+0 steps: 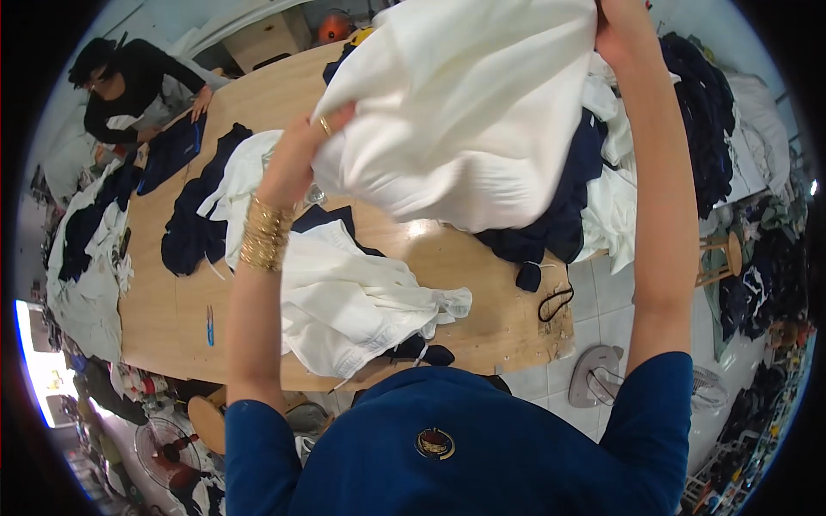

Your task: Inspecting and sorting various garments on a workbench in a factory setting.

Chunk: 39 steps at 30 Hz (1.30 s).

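A large white garment hangs spread in the air above the table, held up between my two hands. Its upper part runs out of the picture, so its exact kind does not show. My left hand, with a ring and gold bangles on that arm, is closed on its left edge. High at the right, my right hand grips its upper right edge, some fingers hidden by the cloth. Below it lie a crumpled white garment with a drawstring and dark navy clothes.
The wooden table carries blue-handled snips, a black cord loop and a navy garment. At the far left a co-worker handles a navy piece. Clothing piles stand right; a fan stands on the floor.
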### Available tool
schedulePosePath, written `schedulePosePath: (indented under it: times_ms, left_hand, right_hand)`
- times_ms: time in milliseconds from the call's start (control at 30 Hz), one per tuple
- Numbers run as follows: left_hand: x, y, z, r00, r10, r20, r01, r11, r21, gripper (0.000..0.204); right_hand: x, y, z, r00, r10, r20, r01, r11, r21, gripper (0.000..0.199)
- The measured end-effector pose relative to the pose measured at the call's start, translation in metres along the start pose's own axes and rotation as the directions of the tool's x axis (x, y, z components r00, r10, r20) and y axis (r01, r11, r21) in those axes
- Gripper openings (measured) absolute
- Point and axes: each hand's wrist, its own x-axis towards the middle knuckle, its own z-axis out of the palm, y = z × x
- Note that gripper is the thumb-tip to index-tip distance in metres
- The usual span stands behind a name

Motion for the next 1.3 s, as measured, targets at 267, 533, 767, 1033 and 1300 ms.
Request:
schedulePosePath:
  times_ms: [267, 533, 767, 1033, 1300]
  left_hand:
    - [0.028, 0.03, -0.035, 0.819, 0.234, 0.524, 0.22, 0.715, -0.664, 0.036]
    - [0.02, 0.066, -0.025, 0.772, 0.429, 0.469, 0.061, 0.684, -0.727, 0.031]
    - [-0.008, 0.067, -0.017, 0.905, 0.284, 0.317, 0.202, 0.369, -0.907, 0.027]
    - [-0.076, 0.066, -0.186, 0.81, 0.448, -0.379, -0.585, 0.571, -0.576, 0.048]
    - [-0.112, 0.007, -0.238, 0.655, 0.596, -0.463, -0.363, 0.787, 0.499, 0.04]
  right_hand:
    - [-0.059, 0.103, -0.032, 0.888, 0.263, 0.378, -0.117, 0.923, -0.368, 0.045]
    - [-0.168, 0.126, 0.068, 0.813, -0.565, 0.138, 0.518, 0.596, -0.614, 0.089]
    - [-0.133, 0.113, 0.111, 0.822, -0.508, 0.257, 0.536, 0.539, -0.649, 0.063]
    - [-0.116, 0.097, 0.166, 0.865, -0.121, 0.486, 0.307, 0.895, -0.323, 0.044]
    - [-0.133, 0.079, 0.218, 0.716, -0.373, 0.59, 0.267, 0.928, 0.261, 0.05]
